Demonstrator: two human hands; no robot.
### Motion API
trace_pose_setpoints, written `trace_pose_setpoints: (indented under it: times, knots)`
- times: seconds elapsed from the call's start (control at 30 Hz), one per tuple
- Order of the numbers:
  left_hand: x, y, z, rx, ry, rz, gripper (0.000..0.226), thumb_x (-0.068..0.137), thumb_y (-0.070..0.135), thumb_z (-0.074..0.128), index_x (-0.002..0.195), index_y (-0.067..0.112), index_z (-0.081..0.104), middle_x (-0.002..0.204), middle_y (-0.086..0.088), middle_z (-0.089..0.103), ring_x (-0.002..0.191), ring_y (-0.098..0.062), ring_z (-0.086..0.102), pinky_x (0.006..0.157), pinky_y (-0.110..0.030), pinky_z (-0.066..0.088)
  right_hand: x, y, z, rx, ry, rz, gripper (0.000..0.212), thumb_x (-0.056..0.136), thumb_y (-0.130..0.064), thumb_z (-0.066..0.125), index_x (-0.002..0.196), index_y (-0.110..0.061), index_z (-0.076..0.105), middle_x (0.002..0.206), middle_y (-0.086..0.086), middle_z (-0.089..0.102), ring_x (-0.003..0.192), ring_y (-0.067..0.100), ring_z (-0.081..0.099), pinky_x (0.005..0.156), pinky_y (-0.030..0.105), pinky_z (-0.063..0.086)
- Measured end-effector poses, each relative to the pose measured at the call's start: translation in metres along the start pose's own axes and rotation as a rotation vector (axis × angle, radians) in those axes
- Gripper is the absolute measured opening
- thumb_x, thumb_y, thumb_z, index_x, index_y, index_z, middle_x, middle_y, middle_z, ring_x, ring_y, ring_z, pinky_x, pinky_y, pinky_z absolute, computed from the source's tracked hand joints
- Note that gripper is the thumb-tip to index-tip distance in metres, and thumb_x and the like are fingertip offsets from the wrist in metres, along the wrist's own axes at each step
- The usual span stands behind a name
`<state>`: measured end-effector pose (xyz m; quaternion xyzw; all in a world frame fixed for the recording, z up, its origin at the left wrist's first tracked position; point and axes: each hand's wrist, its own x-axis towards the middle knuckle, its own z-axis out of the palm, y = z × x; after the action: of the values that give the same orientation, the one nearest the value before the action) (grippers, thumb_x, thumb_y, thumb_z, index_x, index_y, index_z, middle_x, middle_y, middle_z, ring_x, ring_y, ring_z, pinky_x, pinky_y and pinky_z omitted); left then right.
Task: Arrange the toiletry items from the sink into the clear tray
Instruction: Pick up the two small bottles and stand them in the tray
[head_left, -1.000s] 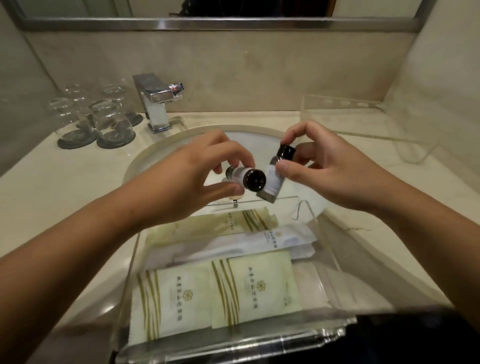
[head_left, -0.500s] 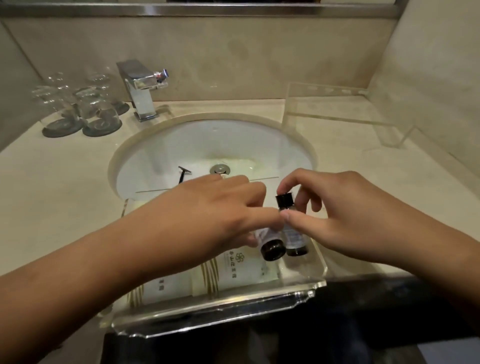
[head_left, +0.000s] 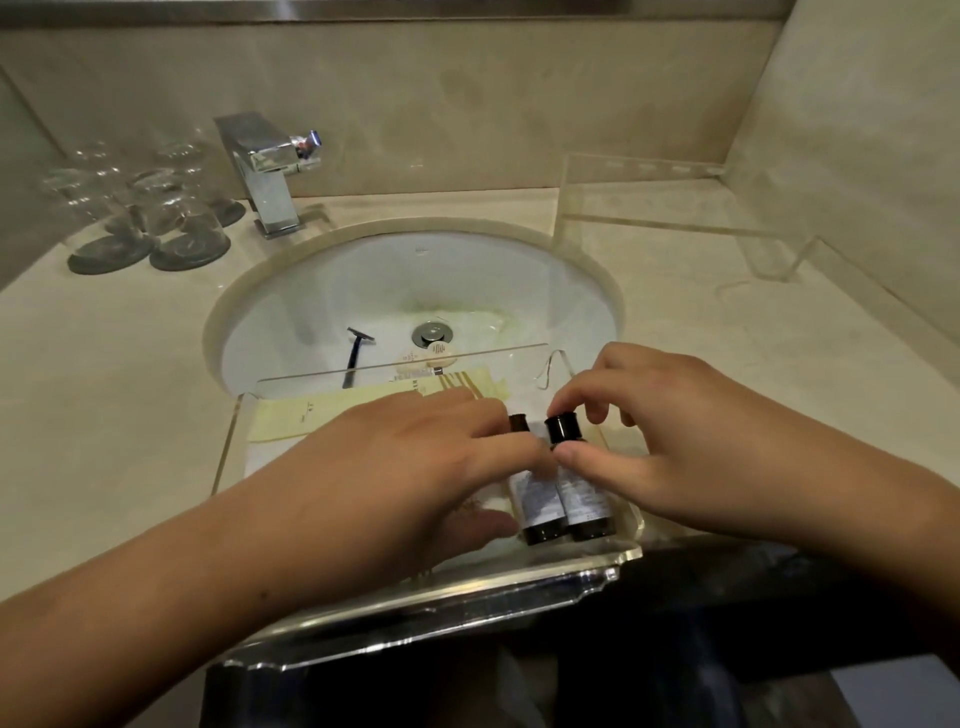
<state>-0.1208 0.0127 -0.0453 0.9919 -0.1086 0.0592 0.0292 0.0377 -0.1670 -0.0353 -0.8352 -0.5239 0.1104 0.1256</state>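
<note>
Step in hand: two small bottles are being set side by side at the right end of the clear tray (head_left: 597, 564), which sits on the front edge of the desk (head_left: 130, 374) and reaches over the sink (head_left: 322, 291).
Left hand: the left hand (head_left: 415, 467) lies over the tray, its fingers (head_left: 519, 452) closed on the left bottle (head_left: 535, 501), which lies flat with its cap pointing away from the person.
Right hand: the right hand (head_left: 670, 452) pinches the neck of the right bottle (head_left: 582, 493), thumb and fingertip together just under the black cap.
Bottles: they touch each other along their length and rest near the tray's front right corner.
Already in tray: flat paper packets (head_left: 332, 410), partly hidden under the left hand.
Left in sink: a black razor (head_left: 356, 353) and a small round item (head_left: 439, 356) near the drain (head_left: 432, 332); a pale packet may also lie there, I cannot tell for sure.
Next move, as I judge: let go of both bottles, then reach over the tray's far wall for the razor.
In the way: the tray's far wall stands between the hands and the sink items, so the reach must go over it.
Around: faucet (head_left: 270, 171), upturned glasses (head_left: 156, 218) at left, an empty clear shelf (head_left: 639, 208) at right, all well apart from the work.
</note>
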Motion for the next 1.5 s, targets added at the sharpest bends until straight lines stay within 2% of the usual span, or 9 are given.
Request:
trace_pose_setpoints:
  times: [0.1,0.2,0.37,0.57,0.77,0.97,1.27,1.43,1.5]
  knots:
    - [-0.005,0.001,0.003,-0.01,0.014,-0.053,0.046,0.086,0.059,0.065,0.125,0.047,0.044,0.105,0.021,0.054,0.092,-0.002,0.051,0.07,-0.021,0.043,-0.002,0.002,-0.002,0.0,-0.024,-0.009,0.053,0.079,-0.071,0.046,0.127,-0.05,0.055,0.103,-0.023,0.047,0.096,-0.01,0.048,0.078,0.013,0.037]
    - [-0.011,0.0,0.006,-0.046,0.022,-0.09,0.05,0.081,0.057,0.07,0.121,0.045,0.043,0.109,0.025,0.048,0.093,0.0,0.048,0.07,-0.019,0.04,-0.002,0.0,-0.002,0.012,-0.028,-0.076,0.069,0.078,-0.075,0.049,0.143,-0.053,0.04,0.114,-0.026,0.041,0.112,-0.008,0.041,0.091,0.015,0.038]
    - [-0.018,-0.004,0.004,-0.146,-0.032,-0.074,0.043,0.083,0.054,0.069,0.118,0.045,0.044,0.116,0.03,0.048,0.102,0.001,0.049,0.079,-0.027,0.051,0.001,-0.008,0.005,-0.034,-0.048,-0.177,0.08,0.074,-0.081,0.052,0.147,-0.05,0.036,0.125,-0.026,0.033,0.118,-0.003,0.033,0.096,0.019,0.037]
    - [-0.025,-0.009,0.004,-0.193,-0.048,-0.097,0.039,0.085,0.053,0.068,0.116,0.049,0.045,0.12,0.029,0.049,0.108,-0.002,0.051,0.083,-0.031,0.054,0.001,-0.007,0.004,-0.056,-0.08,-0.185,0.077,0.07,-0.085,0.053,0.136,-0.05,0.041,0.124,-0.026,0.033,0.123,0.0,0.035,0.102,0.026,0.044]
    - [-0.025,-0.013,0.008,-0.209,-0.054,-0.091,0.034,0.086,0.052,0.067,0.115,0.049,0.047,0.121,0.031,0.05,0.111,0.002,0.05,0.085,-0.028,0.053,0.002,-0.008,0.002,-0.059,-0.109,-0.178,0.076,0.071,-0.084,0.052,0.137,-0.048,0.041,0.124,-0.025,0.032,0.123,0.001,0.035,0.102,0.029,0.045]
    - [-0.026,-0.014,0.009,-0.221,-0.038,-0.071,0.031,0.089,0.052,0.065,0.115,0.05,0.049,0.124,0.032,0.048,0.115,0.001,0.049,0.088,-0.028,0.052,0.002,-0.009,0.001,-0.077,-0.12,-0.172,0.076,0.073,-0.083,0.055,0.139,-0.049,0.039,0.125,-0.026,0.032,0.124,0.0,0.034,0.104,0.025,0.042]
    - [-0.027,-0.015,0.008,-0.237,-0.012,-0.027,0.027,0.092,0.053,0.062,0.117,0.046,0.052,0.121,0.027,0.052,0.113,-0.004,0.052,0.088,-0.029,0.051,0.002,-0.009,-0.005,-0.128,-0.132,-0.152,0.086,0.068,-0.089,0.044,0.145,-0.051,0.035,0.126,-0.029,0.031,0.123,0.001,0.035,0.103,0.032,0.045]
    - [-0.025,-0.026,0.002,-0.227,0.045,-0.028,0.026,0.095,0.055,0.056,0.118,0.042,0.056,0.117,0.023,0.055,0.111,-0.008,0.054,0.088,-0.031,0.051,0.011,-0.01,-0.011,-0.059,-0.019,-0.151,0.072,0.078,-0.079,0.045,0.143,-0.049,0.044,0.125,-0.025,0.041,0.124,0.001,0.04,0.105,0.032,0.043]
    - [-0.022,-0.035,-0.002,-0.218,0.078,-0.044,0.027,0.095,0.056,0.056,0.118,0.042,0.058,0.116,0.022,0.056,0.11,-0.008,0.055,0.088,-0.033,0.051,0.019,-0.011,-0.016,-0.023,0.044,-0.154,0.063,0.082,-0.073,0.048,0.139,-0.048,0.05,0.125,-0.022,0.046,0.121,-0.001,0.043,0.103,0.026,0.042]
